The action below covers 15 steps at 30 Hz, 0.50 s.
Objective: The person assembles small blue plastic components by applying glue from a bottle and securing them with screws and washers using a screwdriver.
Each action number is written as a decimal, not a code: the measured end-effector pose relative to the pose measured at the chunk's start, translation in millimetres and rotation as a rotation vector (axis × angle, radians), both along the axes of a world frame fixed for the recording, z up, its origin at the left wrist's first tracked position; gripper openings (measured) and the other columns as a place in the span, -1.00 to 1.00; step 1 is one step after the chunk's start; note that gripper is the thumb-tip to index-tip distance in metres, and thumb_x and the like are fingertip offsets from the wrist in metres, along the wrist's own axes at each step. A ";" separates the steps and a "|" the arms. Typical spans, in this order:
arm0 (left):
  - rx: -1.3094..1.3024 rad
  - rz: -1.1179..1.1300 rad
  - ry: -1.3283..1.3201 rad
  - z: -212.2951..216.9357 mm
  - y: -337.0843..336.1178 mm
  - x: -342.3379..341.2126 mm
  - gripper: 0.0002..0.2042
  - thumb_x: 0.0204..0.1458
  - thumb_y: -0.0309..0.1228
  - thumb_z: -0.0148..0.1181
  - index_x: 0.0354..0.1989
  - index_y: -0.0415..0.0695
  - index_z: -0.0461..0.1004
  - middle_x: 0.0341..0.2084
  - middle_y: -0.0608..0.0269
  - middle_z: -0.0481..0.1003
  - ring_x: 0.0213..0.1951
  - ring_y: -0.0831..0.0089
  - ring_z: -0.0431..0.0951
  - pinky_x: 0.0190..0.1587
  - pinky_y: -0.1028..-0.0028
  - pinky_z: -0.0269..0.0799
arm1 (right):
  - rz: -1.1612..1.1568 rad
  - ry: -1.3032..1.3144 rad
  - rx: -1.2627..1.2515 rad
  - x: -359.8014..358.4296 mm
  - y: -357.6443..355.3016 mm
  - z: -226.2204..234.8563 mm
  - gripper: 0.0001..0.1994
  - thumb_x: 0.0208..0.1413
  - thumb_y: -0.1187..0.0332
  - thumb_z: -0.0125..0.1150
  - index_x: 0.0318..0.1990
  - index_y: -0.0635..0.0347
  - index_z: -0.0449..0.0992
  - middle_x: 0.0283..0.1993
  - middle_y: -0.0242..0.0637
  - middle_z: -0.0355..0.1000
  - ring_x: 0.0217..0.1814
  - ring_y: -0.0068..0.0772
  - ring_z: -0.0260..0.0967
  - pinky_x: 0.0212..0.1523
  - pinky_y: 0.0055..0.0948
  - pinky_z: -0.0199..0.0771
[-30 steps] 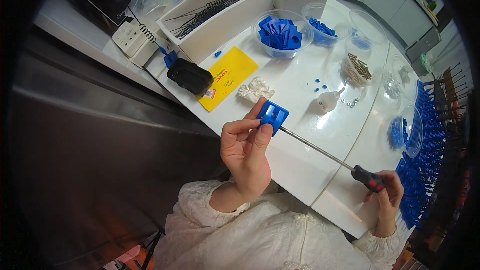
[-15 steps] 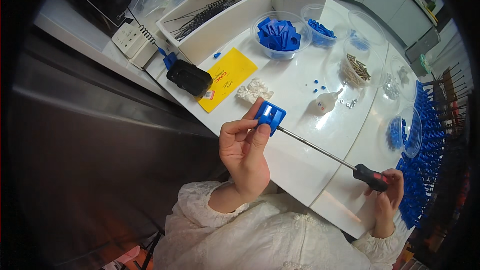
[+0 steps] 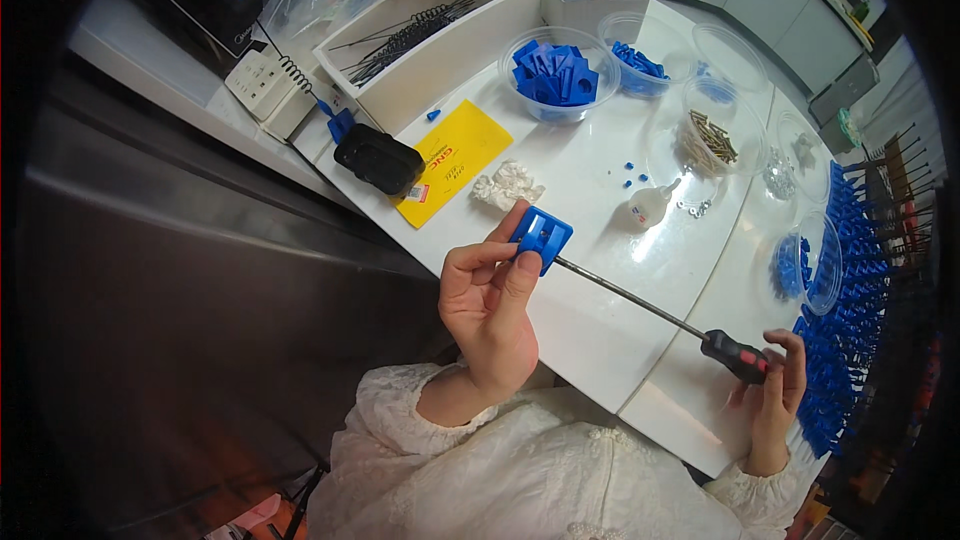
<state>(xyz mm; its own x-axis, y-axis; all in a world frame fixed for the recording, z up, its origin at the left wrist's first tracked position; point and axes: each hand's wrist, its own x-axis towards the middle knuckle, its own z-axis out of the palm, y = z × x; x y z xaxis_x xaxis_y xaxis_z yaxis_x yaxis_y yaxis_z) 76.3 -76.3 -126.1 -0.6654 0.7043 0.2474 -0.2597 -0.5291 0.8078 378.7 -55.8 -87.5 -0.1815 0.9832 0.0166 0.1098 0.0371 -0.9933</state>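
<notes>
My left hand [image 3: 488,312] pinches a small square blue plastic part [image 3: 545,230] between thumb and fingers, raised over the table's near edge. The long metal shaft of a screwdriver [image 3: 738,356] runs to this part from the right; its tip is hidden at the part. At the other end, my right hand [image 3: 775,392] holds the black-and-red handle by its butt, with one finger lifted off. A crumpled white tissue [image 3: 506,186] lies just beyond the blue part.
A yellow card [image 3: 460,155] lies beside a black tray [image 3: 378,160]. Tubs of blue parts [image 3: 558,75] and brass-coloured screws [image 3: 712,136] stand farther back. A small white bottle [image 3: 650,206] sits near loose nuts [image 3: 693,208]. Rows of blue pieces [image 3: 845,310] line the right edge.
The screwdriver's handle has turned and shifted slightly left. The fingers of my right hand have loosened, one of them rising. My left hand has hardly moved.
</notes>
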 end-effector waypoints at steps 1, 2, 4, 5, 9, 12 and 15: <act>0.000 0.004 0.002 -0.1 0.5 0.0 -0.84 0.11 -0.61 0.06 -0.19 -0.11 0.30 0.10 -0.22 0.33 0.01 0.39 0.46 0.05 0.43 0.41 | 0.073 0.048 -0.111 3.1 -0.3 2.1 -0.63 0.23 0.13 0.07 -0.07 0.30 0.30 -0.35 -0.23 0.42 -0.53 -0.49 0.40 -0.58 -0.61 0.37; 0.001 0.008 0.004 -0.1 0.8 -0.1 -0.84 0.11 -0.61 0.06 -0.19 -0.11 0.30 0.10 -0.22 0.33 0.01 0.40 0.46 0.05 0.43 0.41 | 0.072 0.048 -0.110 4.0 -1.4 0.3 -0.63 0.23 0.13 0.07 -0.07 0.30 0.30 -0.35 -0.23 0.42 -0.53 -0.49 0.40 -0.58 -0.61 0.37; -0.001 0.006 -0.012 -0.3 1.0 0.2 -0.84 0.11 -0.62 0.06 -0.19 -0.11 0.30 0.10 -0.23 0.33 0.01 0.39 0.46 0.05 0.44 0.41 | 0.044 0.089 -0.132 4.6 -3.1 -4.4 -0.63 0.21 0.15 0.10 -0.04 0.25 0.25 -0.30 -0.21 0.41 -0.47 -0.49 0.42 -0.58 -0.61 0.38; -0.004 0.005 -0.027 -0.5 1.4 0.7 -0.84 0.10 -0.62 0.05 -0.19 -0.11 0.30 0.10 -0.23 0.33 0.02 0.39 0.46 0.05 0.45 0.41 | 0.042 0.090 -0.131 1.3 -2.5 -4.2 -0.63 0.21 0.15 0.10 -0.04 0.25 0.25 -0.30 -0.21 0.41 -0.47 -0.49 0.42 -0.58 -0.61 0.38; -0.005 0.008 -0.063 0.6 1.1 0.2 -0.83 0.10 -0.62 0.05 -0.18 -0.11 0.30 0.10 -0.23 0.33 0.02 0.39 0.46 0.06 0.44 0.42 | 0.066 0.095 0.104 -9.3 -2.1 1.3 -0.58 0.15 0.13 0.19 -0.03 0.26 0.27 -0.31 -0.20 0.41 -0.44 -0.47 0.43 -0.57 -0.63 0.39; -0.017 -0.007 -0.041 0.3 0.9 -0.7 -0.84 0.10 -0.62 0.05 -0.19 -0.10 0.31 0.10 -0.21 0.33 0.03 0.38 0.46 0.06 0.43 0.42 | 0.058 0.026 0.061 -2.7 -1.7 -0.9 -0.54 0.11 0.11 0.24 -0.04 0.32 0.31 -0.32 -0.21 0.41 -0.44 -0.47 0.42 -0.54 -0.62 0.41; -0.007 0.007 -0.067 1.0 1.8 -0.6 -0.85 0.11 -0.61 0.05 -0.19 -0.10 0.32 0.10 -0.21 0.34 0.03 0.38 0.46 0.06 0.42 0.43 | 0.122 -0.007 0.036 8.8 4.3 -6.2 -0.52 0.10 0.09 0.25 -0.06 0.37 0.34 -0.33 -0.22 0.41 -0.45 -0.49 0.41 -0.54 -0.62 0.41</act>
